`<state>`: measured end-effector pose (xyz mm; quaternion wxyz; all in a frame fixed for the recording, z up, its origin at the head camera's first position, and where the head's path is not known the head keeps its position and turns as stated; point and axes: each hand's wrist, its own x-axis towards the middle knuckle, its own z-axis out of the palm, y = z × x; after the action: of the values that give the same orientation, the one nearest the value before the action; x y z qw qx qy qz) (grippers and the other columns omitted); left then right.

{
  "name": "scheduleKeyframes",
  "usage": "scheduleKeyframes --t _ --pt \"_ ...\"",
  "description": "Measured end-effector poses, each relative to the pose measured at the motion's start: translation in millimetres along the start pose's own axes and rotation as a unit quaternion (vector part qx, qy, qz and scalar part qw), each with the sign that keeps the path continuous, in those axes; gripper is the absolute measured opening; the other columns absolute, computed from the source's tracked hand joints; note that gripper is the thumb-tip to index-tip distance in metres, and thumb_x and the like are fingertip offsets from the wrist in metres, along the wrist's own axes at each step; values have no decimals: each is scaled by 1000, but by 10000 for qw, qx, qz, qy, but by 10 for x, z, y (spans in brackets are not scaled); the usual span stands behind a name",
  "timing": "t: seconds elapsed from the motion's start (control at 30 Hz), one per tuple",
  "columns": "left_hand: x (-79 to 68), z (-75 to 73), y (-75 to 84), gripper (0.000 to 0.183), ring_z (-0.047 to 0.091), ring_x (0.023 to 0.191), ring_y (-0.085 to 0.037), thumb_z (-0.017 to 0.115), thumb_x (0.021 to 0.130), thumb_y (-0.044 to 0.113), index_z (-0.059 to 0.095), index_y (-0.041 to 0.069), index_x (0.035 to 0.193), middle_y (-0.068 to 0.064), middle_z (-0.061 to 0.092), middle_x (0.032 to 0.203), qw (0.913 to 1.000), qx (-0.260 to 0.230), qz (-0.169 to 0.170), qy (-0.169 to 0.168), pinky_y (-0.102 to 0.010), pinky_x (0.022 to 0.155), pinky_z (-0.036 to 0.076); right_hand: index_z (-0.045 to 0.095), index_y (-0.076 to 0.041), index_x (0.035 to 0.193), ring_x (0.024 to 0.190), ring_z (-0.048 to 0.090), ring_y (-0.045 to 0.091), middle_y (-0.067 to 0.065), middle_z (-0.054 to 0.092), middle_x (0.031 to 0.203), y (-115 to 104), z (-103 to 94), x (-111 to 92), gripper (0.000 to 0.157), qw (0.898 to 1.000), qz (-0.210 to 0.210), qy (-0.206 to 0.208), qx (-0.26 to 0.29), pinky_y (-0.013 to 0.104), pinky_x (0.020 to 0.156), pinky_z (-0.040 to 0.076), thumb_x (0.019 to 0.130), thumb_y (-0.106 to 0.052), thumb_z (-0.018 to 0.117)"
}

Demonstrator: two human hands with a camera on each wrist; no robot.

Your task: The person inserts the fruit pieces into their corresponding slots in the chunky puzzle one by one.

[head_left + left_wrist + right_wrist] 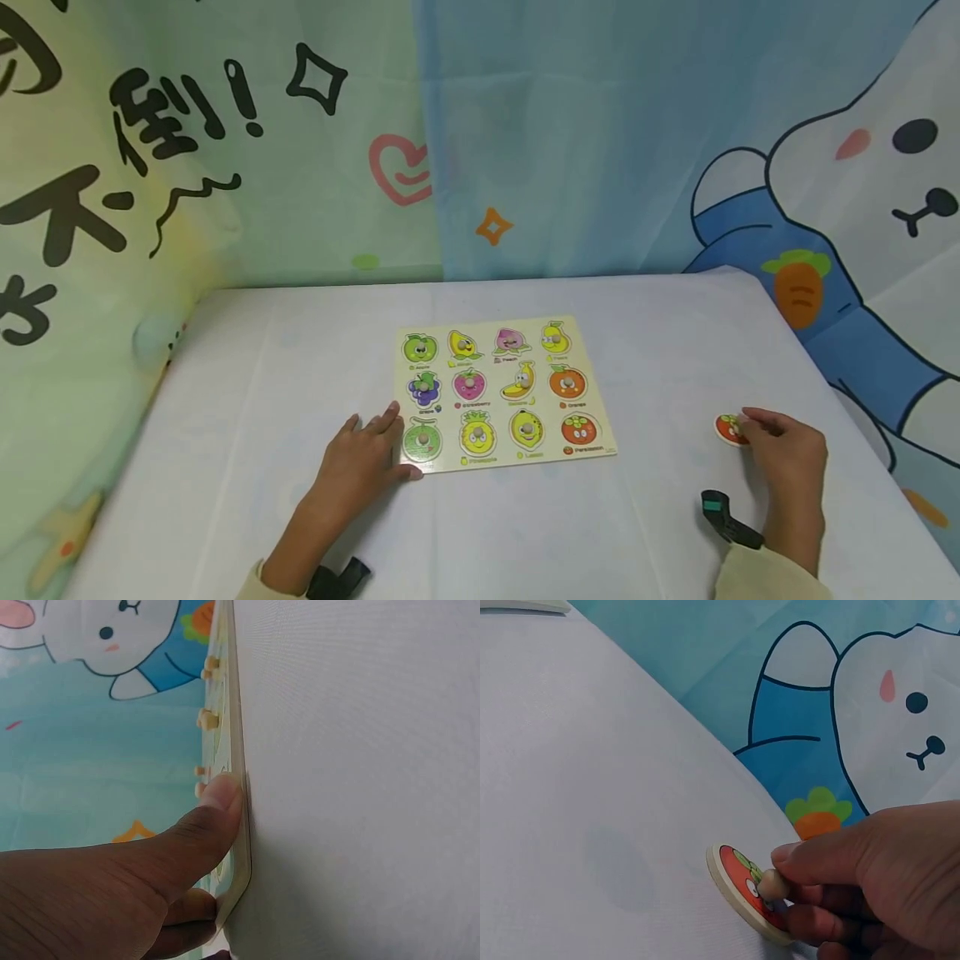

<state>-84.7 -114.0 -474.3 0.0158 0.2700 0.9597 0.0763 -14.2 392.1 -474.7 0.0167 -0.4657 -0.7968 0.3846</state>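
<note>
A wooden fruit puzzle board (487, 473) lies flat on the white table, covered in fruit pictures, several with small knobs. At its near left corner rests my left hand (363, 462). The thumb (225, 796) lies against the front edge while the fingers touch the left edge. Off to the right, my right hand (791, 458) pinches a round red persimmon puzzle piece (727, 429) by its knob (772, 886). In the right wrist view the piece (739, 889) is tilted, its face toward the fingers; whether its rim touches the table cannot be told.
White cloth (525, 533) covers the table. Behind it and along both sides hangs a printed curtain (562, 150) with a cartoon bear and black lettering. Black wrist straps (731, 521) sit on both forearms. One corner of the board (525, 606) enters the right wrist view.
</note>
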Motion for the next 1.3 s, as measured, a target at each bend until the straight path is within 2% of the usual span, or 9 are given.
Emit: scheduleKeyframes --t 0.23,0.4,0.5,0.57,0.7,0.8,0.93,1.1,1.3 --pt "0 -6 -10 79 56 122 -28 83 67 50 63 1 125 -16 56 135 10000 -16 -4 75 -55 100 42 55 4 131 121 39 44 29 45 137 2 -26 20 47 9971 146 -576 -466 59 94 40 95 -27 61" --pt "-3 -16 -2 78 56 121 -28 83 67 50 63 1 125 -16 56 135 10000 11 0 64 -55 100 42 53 4 134 121 39 46 30 43 137 -27 -19 1 45 9954 235 -713 -591 62 96 38 96 -20 59" --pt "-8 -19 5 79 56 122 -28 83 67 50 63 1 125 -16 56 135 10000 10 -15 51 -54 101 42 53 5 134 120 39 46 30 44 135 -72 -6 -39 45 9960 58 -658 -602 60 92 41 97 -21 57" --pt "-9 -19 8 79 56 122 -28 83 67 50 62 1 126 -15 56 136 10000 7 -32 24 -54 101 42 53 4 134 117 41 44 28 47 133 -121 15 -80 45 9958 -141 -640 -633 53 84 46 98 -23 56" --pt "-10 -13 7 80 56 122 -28 83 67 50 62 1 126 -15 56 136 10000 0 -41 32 -54 101 42 55 3 133 111 46 39 25 52 127 -226 90 -169 47 9914 -786 -797 -674 42 78 48 98 -27 59" --pt "-9 -7 3 80 56 122 -29 82 67 51 62 1 126 -16 55 136 10000 -1 -44 38 -55 101 42 57 4 130 108 48 38 25 55 125 -298 156 -236 47 9835 -1305 -1027 -713 46 81 49 96 -29 62" --pt "-4 3 -7 81 56 122 -28 81 67 52 62 1 127 -16 55 136 10000 19 -31 28 -54 101 42 62 3 125 102 53 35 25 58 122 -391 269 -320 43 9730 -1813 -1194 -783 41 77 50 94 -29 64" --pt "-3 -2 -17 79 56 121 -29 82 68 51 62 0 125 -16 55 136 9999 4 12 102 -54 101 42 67 0 117 90 53 28 18 64 108 -512 436 -429 34 9563 -2402 -1443 -840 32 67 48 92 -24 66" --pt "-11 -29 -4 78 57 120 -30 83 68 49 63 -1 124 -17 56 135 9999 -54 46 96 -54 100 43 71 -1 110 82 52 24 8 65 94 -643 628 -542 27 9305 -3009 -1898 -868 31 65 46 89 -18 70"
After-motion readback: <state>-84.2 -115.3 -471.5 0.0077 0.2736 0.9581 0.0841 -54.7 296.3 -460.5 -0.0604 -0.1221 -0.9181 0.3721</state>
